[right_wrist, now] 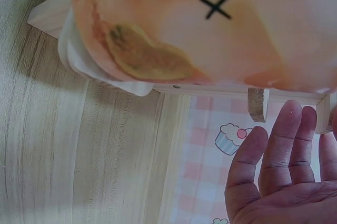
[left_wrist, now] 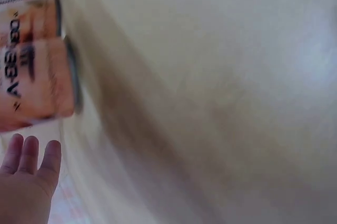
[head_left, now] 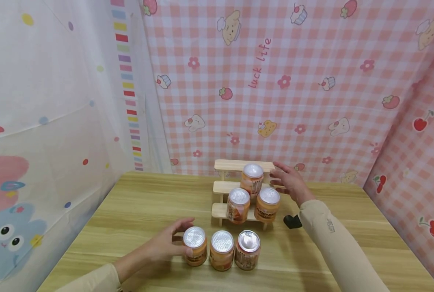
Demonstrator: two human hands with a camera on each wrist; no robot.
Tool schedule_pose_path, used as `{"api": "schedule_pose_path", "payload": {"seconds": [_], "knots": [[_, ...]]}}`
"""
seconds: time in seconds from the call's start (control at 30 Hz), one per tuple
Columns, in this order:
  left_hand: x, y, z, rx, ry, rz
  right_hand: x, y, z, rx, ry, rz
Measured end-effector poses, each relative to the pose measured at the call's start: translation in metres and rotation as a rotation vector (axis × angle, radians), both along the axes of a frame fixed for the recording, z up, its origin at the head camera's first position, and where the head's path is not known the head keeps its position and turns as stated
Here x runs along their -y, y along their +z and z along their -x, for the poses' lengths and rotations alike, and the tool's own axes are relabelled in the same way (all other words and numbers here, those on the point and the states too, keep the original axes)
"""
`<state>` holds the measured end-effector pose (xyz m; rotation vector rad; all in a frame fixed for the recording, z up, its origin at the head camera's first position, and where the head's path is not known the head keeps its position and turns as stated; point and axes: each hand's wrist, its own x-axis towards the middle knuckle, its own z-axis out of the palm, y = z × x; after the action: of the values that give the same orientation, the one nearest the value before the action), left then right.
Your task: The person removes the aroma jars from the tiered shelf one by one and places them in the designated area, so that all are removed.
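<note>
On a small three-step wooden rack (head_left: 222, 187) stand three orange cans with silver lids: a top can (head_left: 252, 184), a lower left can (head_left: 237, 209) and a lower right can (head_left: 267, 207). In front of it, a left can (head_left: 195, 253), a middle can (head_left: 222, 255) and a right can (head_left: 247, 255) form a row on the table. My left hand (head_left: 162, 245) is around the left can's side; in the left wrist view its fingers (left_wrist: 30, 155) look straight and apart from the can. Beside the rack's right end, my right hand (head_left: 291, 184) spreads its fingers, holding nothing.
A small black object (head_left: 292, 221) lies on the wood-grain table (head_left: 140, 202), right of the rack and close to my right sleeve. A pink checked cloth (head_left: 209, 109) hangs behind the table, with a white patterned sheet (head_left: 56, 162) at the left.
</note>
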<state>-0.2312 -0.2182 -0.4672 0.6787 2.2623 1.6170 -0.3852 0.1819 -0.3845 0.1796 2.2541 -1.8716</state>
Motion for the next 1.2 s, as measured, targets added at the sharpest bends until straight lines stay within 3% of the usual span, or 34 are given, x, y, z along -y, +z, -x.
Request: {"api": "schedule_pose_path", "payload": {"seconds": [0.33, 0.6, 0.97, 1.2], "knots": [[0.005, 0.021, 0.025, -0.105, 0.083, -0.022, 0.001, 0.001, -0.001, 0.002, 0.002, 0.000], [-0.004, 0.050, 0.046, -0.146, 0.108, 0.012, 0.000, 0.001, -0.001, -0.009, 0.008, 0.006], [-0.027, 0.086, 0.078, -0.127, 0.123, 0.073, 0.000, 0.000, 0.001, 0.003, 0.001, 0.010], [-0.053, 0.109, 0.099, -0.187, 0.083, 0.097, 0.000, -0.001, 0.001, 0.000, -0.004, 0.017]]}}
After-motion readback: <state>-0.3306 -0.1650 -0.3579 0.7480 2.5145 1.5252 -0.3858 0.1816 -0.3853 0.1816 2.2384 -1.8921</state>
